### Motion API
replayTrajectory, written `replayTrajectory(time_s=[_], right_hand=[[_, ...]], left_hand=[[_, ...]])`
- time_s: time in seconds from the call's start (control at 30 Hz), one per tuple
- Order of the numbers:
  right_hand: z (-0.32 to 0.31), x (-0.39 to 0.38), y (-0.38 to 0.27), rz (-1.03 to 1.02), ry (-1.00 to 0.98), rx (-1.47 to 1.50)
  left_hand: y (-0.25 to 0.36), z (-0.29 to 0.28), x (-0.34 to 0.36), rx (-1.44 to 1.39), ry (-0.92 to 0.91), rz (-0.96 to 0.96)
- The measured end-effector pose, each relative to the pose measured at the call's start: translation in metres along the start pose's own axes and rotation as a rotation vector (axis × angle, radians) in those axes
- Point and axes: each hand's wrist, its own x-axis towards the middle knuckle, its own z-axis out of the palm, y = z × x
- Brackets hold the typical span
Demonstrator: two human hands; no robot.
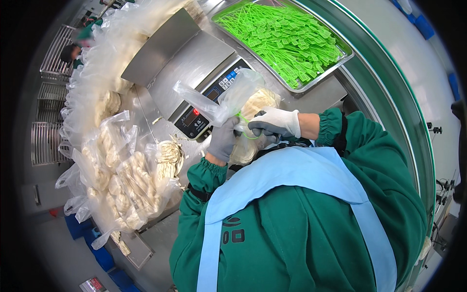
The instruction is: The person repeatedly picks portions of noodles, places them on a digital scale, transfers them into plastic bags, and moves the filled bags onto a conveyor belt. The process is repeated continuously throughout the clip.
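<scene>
A clear plastic bag with pale, cream-coloured noodle-like strands in it is in front of my chest, partly hidden by my hands. My left hand, in a grey glove, is closed on the bag's gathered neck. Around that neck runs a loop of bright green cable tie. My right hand, gloved in white and grey, is closed at the tie beside the left hand; its fingertips are partly hidden. Just beyond the hands is a steel weighing scale with a lit red display.
A metal tray heaped with green cable ties stands at the far right. Filled clear bags lie to the left, with a loose bundle of strands beside them. More bags are piled far left. Another person is beyond them.
</scene>
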Motion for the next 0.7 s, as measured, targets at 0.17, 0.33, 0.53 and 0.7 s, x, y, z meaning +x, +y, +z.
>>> replayTrajectory(time_s=[0.17, 0.33, 0.53, 0.7], right_hand=[[-0.001, -0.003, -0.005, 0.047, -0.010, 0.075], [0.001, -0.004, -0.014, 0.021, 0.070, 0.205], [-0.022, -0.015, -0.051, -0.577, -0.129, -0.154], [-0.039, -0.008, -0.056, -0.338, -0.023, -0.592]], left_hand=[[0.009, 0.010, -0.005, -0.219, 0.095, -0.037], [0.007, 0.028, -0.012, -0.185, 0.154, 0.204], [-0.005, 0.039, -0.017, 0.381, 0.236, 0.637], [0.006, 0.037, -0.024, 0.810, 0.124, 0.870]])
